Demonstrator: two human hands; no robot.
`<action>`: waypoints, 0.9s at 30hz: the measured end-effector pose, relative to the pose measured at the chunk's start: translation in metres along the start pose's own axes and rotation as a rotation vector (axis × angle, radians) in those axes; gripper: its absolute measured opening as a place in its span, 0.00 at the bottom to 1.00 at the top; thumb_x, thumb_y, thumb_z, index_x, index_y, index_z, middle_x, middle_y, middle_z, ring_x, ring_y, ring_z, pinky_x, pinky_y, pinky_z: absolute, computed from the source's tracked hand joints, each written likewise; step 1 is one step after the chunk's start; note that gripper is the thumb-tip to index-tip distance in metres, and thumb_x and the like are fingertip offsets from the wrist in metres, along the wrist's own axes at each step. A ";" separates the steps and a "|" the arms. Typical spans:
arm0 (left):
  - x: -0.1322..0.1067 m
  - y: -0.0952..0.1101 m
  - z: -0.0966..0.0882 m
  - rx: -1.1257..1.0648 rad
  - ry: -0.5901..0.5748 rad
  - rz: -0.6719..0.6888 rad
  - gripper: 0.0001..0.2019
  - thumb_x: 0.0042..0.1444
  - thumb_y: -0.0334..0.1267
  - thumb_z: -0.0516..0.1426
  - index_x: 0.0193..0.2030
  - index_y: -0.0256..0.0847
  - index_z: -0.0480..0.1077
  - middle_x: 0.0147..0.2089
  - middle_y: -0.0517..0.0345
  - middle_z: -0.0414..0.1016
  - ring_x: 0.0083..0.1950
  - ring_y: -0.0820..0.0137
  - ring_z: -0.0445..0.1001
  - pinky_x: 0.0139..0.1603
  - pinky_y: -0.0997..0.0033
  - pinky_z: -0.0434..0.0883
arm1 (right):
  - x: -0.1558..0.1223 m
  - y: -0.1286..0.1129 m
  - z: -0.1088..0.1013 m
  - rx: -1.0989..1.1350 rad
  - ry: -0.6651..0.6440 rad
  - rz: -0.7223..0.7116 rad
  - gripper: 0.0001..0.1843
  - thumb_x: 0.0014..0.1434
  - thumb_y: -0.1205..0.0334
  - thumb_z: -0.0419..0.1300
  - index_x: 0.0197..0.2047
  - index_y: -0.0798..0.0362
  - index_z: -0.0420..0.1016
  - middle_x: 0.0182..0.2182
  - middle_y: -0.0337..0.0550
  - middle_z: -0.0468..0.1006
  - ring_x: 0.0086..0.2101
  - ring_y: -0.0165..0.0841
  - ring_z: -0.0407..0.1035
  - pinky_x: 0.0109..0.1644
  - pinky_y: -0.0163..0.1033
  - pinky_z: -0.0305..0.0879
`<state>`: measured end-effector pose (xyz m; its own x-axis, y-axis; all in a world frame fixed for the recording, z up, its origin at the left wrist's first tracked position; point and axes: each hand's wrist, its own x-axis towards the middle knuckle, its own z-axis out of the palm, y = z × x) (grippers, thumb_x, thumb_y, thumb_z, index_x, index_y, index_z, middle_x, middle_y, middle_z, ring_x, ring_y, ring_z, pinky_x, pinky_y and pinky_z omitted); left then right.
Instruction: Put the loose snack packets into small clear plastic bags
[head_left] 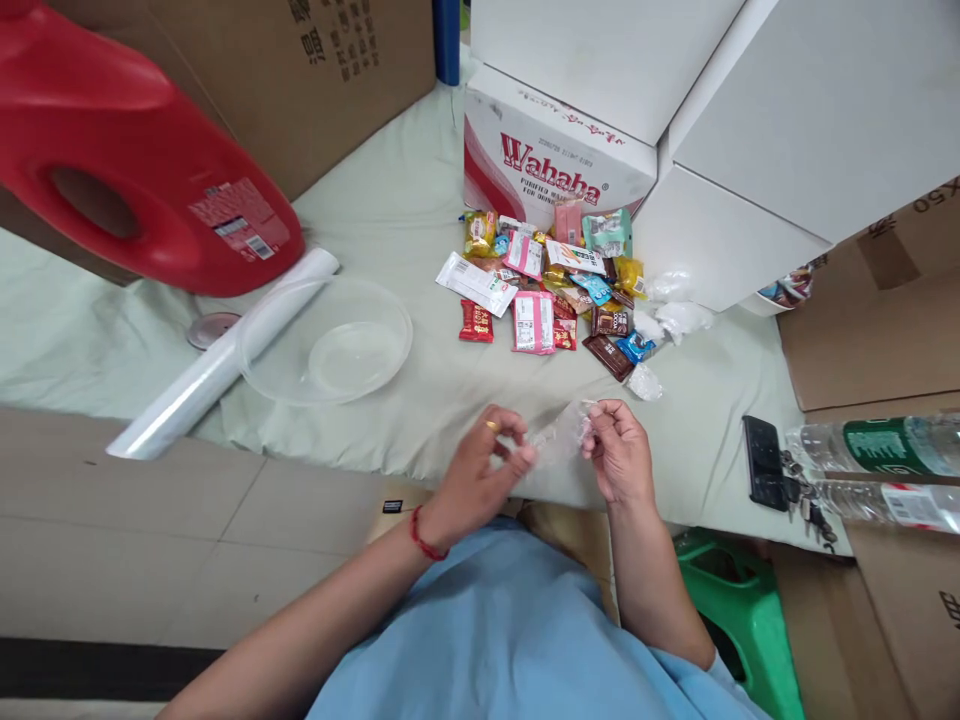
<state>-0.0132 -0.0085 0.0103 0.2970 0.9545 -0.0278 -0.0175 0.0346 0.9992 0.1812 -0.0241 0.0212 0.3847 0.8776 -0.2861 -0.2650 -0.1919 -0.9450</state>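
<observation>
A crumpled piece of thin clear plastic (559, 440) stretches between my hands, just above the front edge of the cloth-covered table. My right hand (619, 450) pinches its right end between thumb and fingertips. At the left end, my left hand (487, 465) is curled, its thumb and fingertips closed on the plastic. Beyond my hands lies a pile of wrapped snacks (532, 265), with a dark brown packet (609, 356) and a crumpled clear plastic ball (643, 382) at its near right. A shallow translucent bowl (386, 355) sits to the left.
A roll of plastic film (225, 355) leans beside a red jug (172, 150). Behind the snacks stands a Wahaha box (555, 160). On the right are a phone (765, 462), keys (814, 515) and clear bottles (862, 447). A green stool (757, 610) stands below.
</observation>
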 end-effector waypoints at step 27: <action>0.017 -0.011 0.012 -0.171 0.253 -0.237 0.29 0.59 0.69 0.55 0.37 0.41 0.72 0.19 0.69 0.56 0.20 0.76 0.54 0.20 0.74 0.53 | -0.025 0.011 0.021 -0.564 -0.407 -0.334 0.11 0.57 0.57 0.72 0.43 0.45 0.81 0.34 0.39 0.77 0.29 0.31 0.64 0.35 0.37 0.62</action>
<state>0.0040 0.0039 -0.0011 0.0669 0.9563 -0.2847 -0.1415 0.2915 0.9460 0.1502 -0.0388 0.0217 -0.0189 0.9998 0.0064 0.3406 0.0125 -0.9401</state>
